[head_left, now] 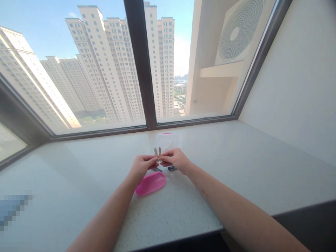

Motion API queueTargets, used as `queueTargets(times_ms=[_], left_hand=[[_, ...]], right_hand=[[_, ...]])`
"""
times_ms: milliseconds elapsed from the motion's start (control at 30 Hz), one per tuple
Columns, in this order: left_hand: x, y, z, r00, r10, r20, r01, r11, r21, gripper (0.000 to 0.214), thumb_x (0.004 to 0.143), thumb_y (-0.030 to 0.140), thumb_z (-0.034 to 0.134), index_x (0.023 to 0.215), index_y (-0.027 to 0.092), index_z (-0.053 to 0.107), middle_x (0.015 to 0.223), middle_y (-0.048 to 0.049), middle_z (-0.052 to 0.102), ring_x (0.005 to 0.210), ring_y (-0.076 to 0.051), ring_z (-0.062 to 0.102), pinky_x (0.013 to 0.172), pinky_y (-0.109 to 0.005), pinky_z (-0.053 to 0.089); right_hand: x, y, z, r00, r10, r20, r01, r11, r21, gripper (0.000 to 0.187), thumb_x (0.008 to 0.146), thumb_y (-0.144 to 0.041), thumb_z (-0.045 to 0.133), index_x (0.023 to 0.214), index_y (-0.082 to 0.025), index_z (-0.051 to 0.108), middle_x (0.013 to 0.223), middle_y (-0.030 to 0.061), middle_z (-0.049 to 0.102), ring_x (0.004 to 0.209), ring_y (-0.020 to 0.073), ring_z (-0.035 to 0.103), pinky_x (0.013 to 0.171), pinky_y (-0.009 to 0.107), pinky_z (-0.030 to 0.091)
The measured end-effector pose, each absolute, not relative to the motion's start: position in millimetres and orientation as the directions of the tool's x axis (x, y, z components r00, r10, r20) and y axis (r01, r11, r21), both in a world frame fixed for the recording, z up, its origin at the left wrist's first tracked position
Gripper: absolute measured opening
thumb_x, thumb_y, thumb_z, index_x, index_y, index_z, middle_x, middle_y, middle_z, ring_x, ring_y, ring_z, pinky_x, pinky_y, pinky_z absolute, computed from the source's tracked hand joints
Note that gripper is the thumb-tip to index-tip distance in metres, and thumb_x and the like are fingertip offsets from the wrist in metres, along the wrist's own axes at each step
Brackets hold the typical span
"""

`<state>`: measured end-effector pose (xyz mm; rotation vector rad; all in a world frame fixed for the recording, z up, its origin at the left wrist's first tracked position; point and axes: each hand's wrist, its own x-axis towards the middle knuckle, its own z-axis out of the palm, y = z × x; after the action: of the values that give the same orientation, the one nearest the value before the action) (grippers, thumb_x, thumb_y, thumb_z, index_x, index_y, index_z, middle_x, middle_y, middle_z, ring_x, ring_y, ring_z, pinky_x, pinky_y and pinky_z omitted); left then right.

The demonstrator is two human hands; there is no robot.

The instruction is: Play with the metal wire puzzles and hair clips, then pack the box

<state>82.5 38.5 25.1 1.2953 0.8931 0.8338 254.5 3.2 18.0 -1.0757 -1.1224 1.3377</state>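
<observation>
Your left hand [141,166] and right hand [178,160] meet above the bench [91,175], thumbs and fingertips pinched. Between them, two slim metal pieces [160,152] stand nearly upright, side by side, their tops poking above your fingers. The grip of each hand is closed on the lower ends; you cannot tell from here whether the pieces are joined there. The pink tray [152,183] lies nearer you, its left end partly hidden by your left wrist. A black piece [172,168] lies just under your right hand, and a dark flat piece [158,169] shows below your left fingertips. Beyond your hands, towards the window frame [150,120], sits a clear container [166,139] with a pink strip.
</observation>
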Motion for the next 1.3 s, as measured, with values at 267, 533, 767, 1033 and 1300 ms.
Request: queueTargets(times_ms=[267, 533, 767, 1033, 1300], left_hand=[[81.2, 39.0, 23.2, 0.439, 0.896, -0.067, -0.011, 0.08, 0.997, 0.033, 0.061, 0.034, 0.076, 0.085, 0.011, 0.074, 0.07, -0.0082, 0.072, 0.062, -0.015, 0.063, 0.067, -0.029, 0.053], [83.7, 37.3, 21.6, 0.423, 0.904, -0.063, -0.007, 0.073, 0.997, 0.032, 0.06, 0.033, 0.077, 0.083, 0.011, 0.074, 0.069, -0.0075, 0.072, 0.061, -0.014, 0.063, 0.066, -0.028, 0.053], [84.9, 35.3, 23.0, 0.413, 0.908, -0.072, 0.015, 0.072, 0.997, 0.032, 0.06, 0.033, 0.077, 0.083, 0.011, 0.074, 0.07, -0.008, 0.072, 0.061, -0.015, 0.063, 0.066, -0.028, 0.054], [85.4, 33.9, 24.2, 0.407, 0.911, -0.06, 0.019, 0.057, 0.998, 0.032, 0.061, 0.033, 0.076, 0.083, 0.011, 0.074, 0.07, -0.0084, 0.072, 0.06, -0.015, 0.063, 0.066, -0.028, 0.054], [85.4, 32.2, 26.4, 0.405, 0.914, -0.018, 0.025, 0.009, 1.0, 0.034, 0.063, 0.037, 0.074, 0.086, 0.011, 0.074, 0.071, -0.0089, 0.072, 0.062, -0.016, 0.063, 0.066, -0.029, 0.053]], right_hand=[[252.8, 2.5, 17.9, -0.065, 0.998, -0.012, -0.174, -0.023, -0.984, 0.033, 0.056, -0.036, 0.079, 0.075, -0.01, 0.071, 0.065, 0.0067, 0.068, 0.062, 0.0163, 0.066, 0.066, 0.031, 0.056], [252.3, 2.4, 15.8, -0.058, 0.998, -0.02, -0.157, -0.029, -0.987, 0.032, 0.056, -0.035, 0.078, 0.074, -0.01, 0.071, 0.064, 0.0066, 0.068, 0.061, 0.0157, 0.066, 0.064, 0.03, 0.055], [251.3, 1.6, 16.5, -0.051, 0.998, -0.03, -0.156, -0.038, -0.987, 0.03, 0.056, -0.034, 0.078, 0.072, -0.01, 0.07, 0.062, 0.006, 0.068, 0.061, 0.0158, 0.065, 0.063, 0.029, 0.055], [249.6, 2.5, 15.4, -0.033, 0.999, -0.037, -0.159, -0.042, -0.986, 0.028, 0.056, -0.033, 0.078, 0.069, -0.011, 0.069, 0.061, 0.0053, 0.068, 0.06, 0.0162, 0.066, 0.062, 0.029, 0.055], [249.4, 1.1, 18.9, -0.039, 0.999, -0.01, -0.149, -0.015, -0.989, 0.029, 0.058, -0.034, 0.077, 0.074, -0.011, 0.07, 0.063, 0.0062, 0.068, 0.063, 0.0174, 0.067, 0.062, 0.029, 0.055]])
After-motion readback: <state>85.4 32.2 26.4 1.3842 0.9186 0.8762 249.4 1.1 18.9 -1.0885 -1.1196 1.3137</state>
